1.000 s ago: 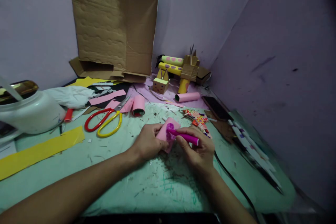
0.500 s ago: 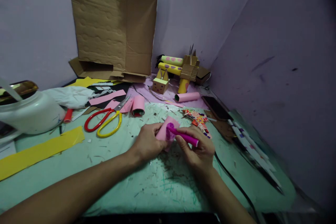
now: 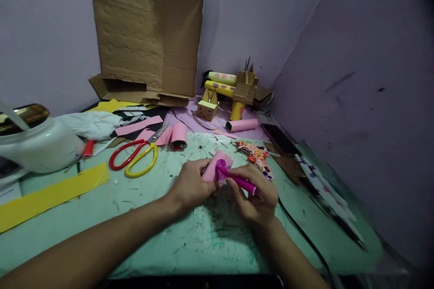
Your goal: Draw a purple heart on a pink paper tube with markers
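A pink paper-covered tube [image 3: 210, 170] is held tilted in my left hand [image 3: 191, 181], above the green tabletop [image 3: 162, 244]. My right hand [image 3: 258, 192] grips a magenta felt-tip pen [image 3: 244, 184], its tip at a purple coloured-in patch [image 3: 221, 167] on the tube's side. The fingers of both hands are closed. Scissors with one red and one yellow handle [image 3: 141, 162] lie to the left of my hands. Just beyond them stands another pink tube [image 3: 178, 135].
A yellow paper strip [image 3: 54, 194] and a white pot [image 3: 50, 144] are at left. Behind stand an opened cardboard box [image 3: 132, 36], a small cardboard cat head [image 3: 207, 111] and spotted yellow tubes [image 3: 220, 87]. At right are a phone [image 3: 280, 139], pens [image 3: 322, 185] and a black cable [image 3: 303, 232].
The pen tip has shifted slightly down and to the right on the purple patch. My left hand and the tube have stayed almost still.
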Available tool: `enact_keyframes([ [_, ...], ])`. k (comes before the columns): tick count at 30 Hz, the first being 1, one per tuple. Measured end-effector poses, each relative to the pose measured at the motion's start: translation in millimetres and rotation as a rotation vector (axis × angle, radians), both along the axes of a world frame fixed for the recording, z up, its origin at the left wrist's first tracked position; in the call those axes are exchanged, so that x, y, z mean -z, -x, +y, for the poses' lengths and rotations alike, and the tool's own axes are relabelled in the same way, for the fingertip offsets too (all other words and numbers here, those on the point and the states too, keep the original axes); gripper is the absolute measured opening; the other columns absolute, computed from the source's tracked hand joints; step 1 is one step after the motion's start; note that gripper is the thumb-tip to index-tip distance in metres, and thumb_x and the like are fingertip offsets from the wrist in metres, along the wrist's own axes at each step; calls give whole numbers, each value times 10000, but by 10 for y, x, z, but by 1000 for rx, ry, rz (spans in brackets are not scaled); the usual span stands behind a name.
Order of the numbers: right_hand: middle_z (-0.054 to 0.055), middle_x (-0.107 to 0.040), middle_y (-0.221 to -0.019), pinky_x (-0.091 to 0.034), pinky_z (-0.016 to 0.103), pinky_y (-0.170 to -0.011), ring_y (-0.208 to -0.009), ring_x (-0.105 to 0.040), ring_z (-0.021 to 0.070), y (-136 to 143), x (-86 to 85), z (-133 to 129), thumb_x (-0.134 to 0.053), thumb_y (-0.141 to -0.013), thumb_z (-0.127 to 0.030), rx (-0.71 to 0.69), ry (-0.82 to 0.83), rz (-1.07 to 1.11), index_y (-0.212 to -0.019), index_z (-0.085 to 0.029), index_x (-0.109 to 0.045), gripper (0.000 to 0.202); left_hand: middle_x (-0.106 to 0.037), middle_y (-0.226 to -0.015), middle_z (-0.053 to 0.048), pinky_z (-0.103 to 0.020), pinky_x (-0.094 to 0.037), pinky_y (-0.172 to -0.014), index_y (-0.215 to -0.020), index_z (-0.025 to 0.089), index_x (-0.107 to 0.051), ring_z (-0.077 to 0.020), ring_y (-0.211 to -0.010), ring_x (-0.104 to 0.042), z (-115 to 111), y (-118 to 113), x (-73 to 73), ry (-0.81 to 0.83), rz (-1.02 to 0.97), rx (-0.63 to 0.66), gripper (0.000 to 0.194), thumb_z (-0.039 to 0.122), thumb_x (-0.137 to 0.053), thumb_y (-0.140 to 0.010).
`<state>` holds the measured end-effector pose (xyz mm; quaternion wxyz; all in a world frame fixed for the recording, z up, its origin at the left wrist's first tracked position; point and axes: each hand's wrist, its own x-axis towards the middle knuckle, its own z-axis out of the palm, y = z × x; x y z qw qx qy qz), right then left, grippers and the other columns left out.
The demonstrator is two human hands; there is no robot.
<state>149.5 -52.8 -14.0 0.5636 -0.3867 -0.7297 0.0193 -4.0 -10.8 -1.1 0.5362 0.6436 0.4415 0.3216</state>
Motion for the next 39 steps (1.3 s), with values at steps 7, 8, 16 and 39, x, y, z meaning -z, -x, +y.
enact_keyframes([
  [7, 49, -660, -715, -485, 309, -567, -625, -606, 177, -4, -25, -5, -602, -801, -113, -32, 42, -14, -900, -192, -661, 139, -565, -659, -6, -260, -373, -533, -727, 117, -640, -144, -616, -457, -9, 0, -23, 23, -2, -15, 192, 158, -631, -540],
  [8, 47, -655, -697, -482, 306, -558, -614, -603, 176, -4, -32, -8, -598, -800, -119, -43, 49, -13, -881, -189, -663, 126, -568, -665, -8, -261, -376, -537, -727, 115, -641, -147, -621, -460, -6, 0, -23, 31, -7, -18, 199, 156, -634, -532],
  [16, 39, -686, -747, -473, 304, -578, -633, -609, 175, -13, 20, 14, -618, -806, -127, 74, 46, 72, -918, -206, -673, 148, -572, -670, -6, -262, -373, -544, -842, 102, -691, -135, -597, -447, 20, -2, 13, 54, -48, -17, 320, 146, -626, -532],
  [39, 41, -670, -739, -474, 299, -570, -631, -603, 167, 11, 12, 18, -620, -806, -122, 33, 58, 88, -908, -193, -668, 133, -597, -697, -24, -263, -389, -522, -873, 88, -688, -138, -598, -472, 20, 0, 27, 54, -59, -6, 329, 175, -643, -559],
])
